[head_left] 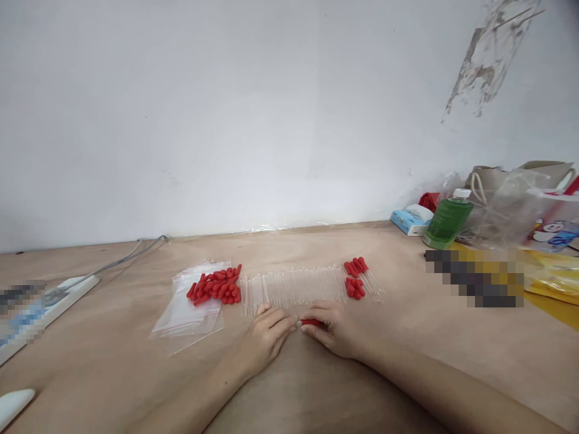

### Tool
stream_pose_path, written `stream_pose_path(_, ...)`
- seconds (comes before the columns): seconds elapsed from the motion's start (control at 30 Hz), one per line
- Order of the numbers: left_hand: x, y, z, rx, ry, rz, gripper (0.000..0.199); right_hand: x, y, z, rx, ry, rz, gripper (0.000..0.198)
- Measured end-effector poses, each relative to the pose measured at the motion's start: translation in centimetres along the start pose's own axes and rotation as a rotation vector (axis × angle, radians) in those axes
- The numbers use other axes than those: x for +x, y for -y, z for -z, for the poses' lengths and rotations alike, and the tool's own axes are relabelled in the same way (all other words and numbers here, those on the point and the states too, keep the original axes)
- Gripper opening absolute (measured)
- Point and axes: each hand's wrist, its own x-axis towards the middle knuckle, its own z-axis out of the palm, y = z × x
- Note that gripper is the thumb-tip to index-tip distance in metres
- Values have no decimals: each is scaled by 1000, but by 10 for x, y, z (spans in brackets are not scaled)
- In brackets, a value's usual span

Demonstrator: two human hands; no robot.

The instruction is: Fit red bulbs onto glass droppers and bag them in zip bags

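Note:
Near the table's front my two hands meet. My right hand (329,330) pinches a red rubber dropper bulb (312,322), its mouth facing left. My left hand (270,334) is closed at the other end, its fingertips around a thin glass tube that is mostly hidden; a short clear piece shows by the bulb. Just beyond the hands lies a row of clear glass tubes (298,286). Left of the row is a pile of red rubber bulbs (217,286) on clear plastic bags (183,316). To the right lie several glass droppers with red bulbs fitted (356,276).
A green liquid bottle (447,220), a blue tissue pack (411,220), bags and a plastic cup (554,220) stand at the right. A white power strip (76,295) with a grey cable (129,254) lies at the left. A white wall (226,120) rises behind the wooden table (113,367).

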Motion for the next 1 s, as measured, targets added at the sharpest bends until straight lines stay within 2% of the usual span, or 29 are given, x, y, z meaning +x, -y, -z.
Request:
stream_pose_path(0.1,1,0,4,-53,-1,75,23,8,-2,8,33,5,-12,19)
stream_pose_path(0.17,1,1,8,-89,-27,165,36,16,-7,21,95,-60,-61,19)
stream_pose_path(0.23,-2,5,10,-120,-81,244,48,22,-15,43,191,-215,-156,26)
stream_pose_path(0.33,-6,12,10,-150,-147,303,51,25,-34,86,361,-442,-297,31)
stream_pose_path(0.43,-7,15,9,-141,-114,313,48,20,-57,129,378,-562,-344,33)
stream_pose_path(0.53,-5,13,9,-124,-55,293,45,12,-78,153,340,-737,-370,43)
stream_pose_path(0.6,-3,11,10,-114,-29,294,42,9,-90,154,256,-802,-407,46)
stream_pose_path(0.63,-3,10,11,-112,-22,297,41,9,-94,151,192,-788,-427,45)
stream_pose_path(0.8,-1,8,15,-125,-5,290,36,8,-111,119,-190,-503,-500,38)
stream_pose_path(0.9,-1,9,15,-117,5,281,33,7,-118,105,-309,-434,-531,36)
stream_pose_path(1.0,-1,9,14,-89,-5,270,31,6,-122,99,-429,-445,-539,35)
